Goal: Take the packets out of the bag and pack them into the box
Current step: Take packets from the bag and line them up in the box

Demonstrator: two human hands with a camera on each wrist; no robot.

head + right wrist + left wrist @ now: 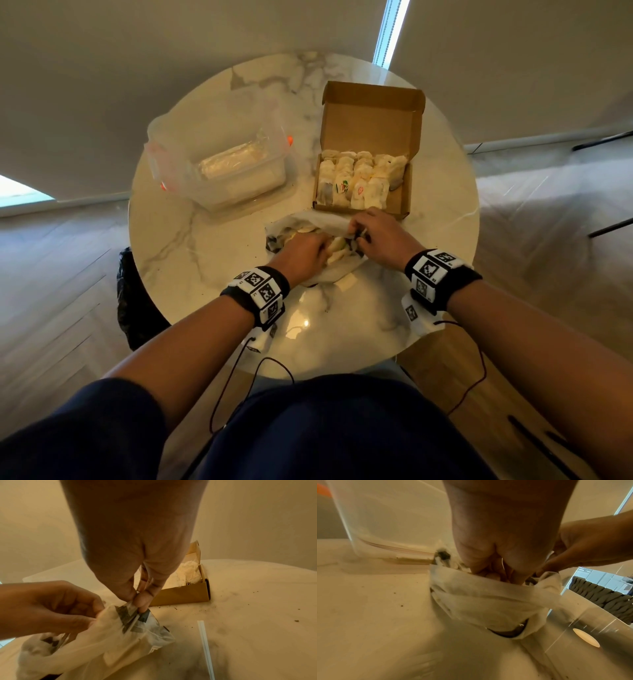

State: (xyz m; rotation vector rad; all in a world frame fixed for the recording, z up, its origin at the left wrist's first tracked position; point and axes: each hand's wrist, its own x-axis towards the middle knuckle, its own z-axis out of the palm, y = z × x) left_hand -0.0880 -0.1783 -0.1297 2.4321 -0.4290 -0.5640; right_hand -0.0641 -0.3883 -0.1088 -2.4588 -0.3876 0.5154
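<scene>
Right hand (pixel 376 236) pinching bag (pixel 308 226) rim, crosswise

Head view looks steeply down over the table (pixel 212 274); both wrist views sit low, close, sharing the bag (pixel 479 601).

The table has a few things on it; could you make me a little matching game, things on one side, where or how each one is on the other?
Things:
1. cardboard box
2. white bag
3. clear plastic tub
4. right hand

States:
A. pinches the bag's edge
B. lid up, rows of packets inside
C. far left of the table, with orange clips
D. lying near the table's front, the left hand reaching into its mouth

Pairs: 1-B, 2-D, 3-C, 4-A
</scene>
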